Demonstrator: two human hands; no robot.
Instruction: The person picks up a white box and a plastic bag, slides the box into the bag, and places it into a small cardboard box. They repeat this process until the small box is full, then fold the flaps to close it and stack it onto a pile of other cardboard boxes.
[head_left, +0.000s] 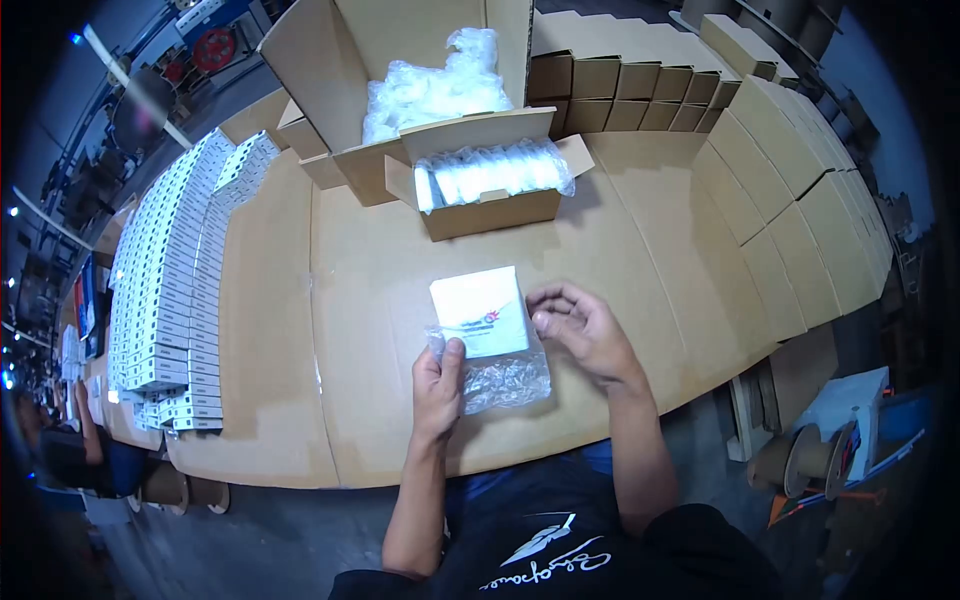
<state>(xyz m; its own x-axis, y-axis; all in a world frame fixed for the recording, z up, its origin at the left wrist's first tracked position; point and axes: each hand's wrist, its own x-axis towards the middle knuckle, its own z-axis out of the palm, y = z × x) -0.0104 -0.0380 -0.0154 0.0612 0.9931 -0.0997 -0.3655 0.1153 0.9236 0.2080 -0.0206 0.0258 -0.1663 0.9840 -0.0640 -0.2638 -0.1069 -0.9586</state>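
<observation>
— Pinched between thumb and fingers, was it? How did the left hand (438,385) have the clear plastic bag (497,378)?

— Yes, closed on the bag's left edge, thumb on top, with the white leaflet (480,312) lying partly in or on the bag's upper end. I could not tell from that view whether the leaflet had gone inside or only rested over the mouth.

— And the right hand (582,330)?

— Fingers curled loosely, just beside the leaflet's right edge. It may have touched the corner, but it gripped nothing that I could make out. Both lay on the cardboard-covered table (640,240), directly in front of the person.

— What else was about?

— A small open box (487,190) of wrapped white pieces stood farther back, a larger open carton (400,70) with more wrapping behind it. Rows of small white boxes (170,290) ran along the left, and folded brown cartons (790,190) were stacked at the right.

— What could have gone wrong?

— I judged the bag thin and slippery. Held at one edge only, it could have crumpled or slid, and the leaflet might have creased or caught at the mouth. Anything small already inside could have spilled toward the table's near edge.
</observation>
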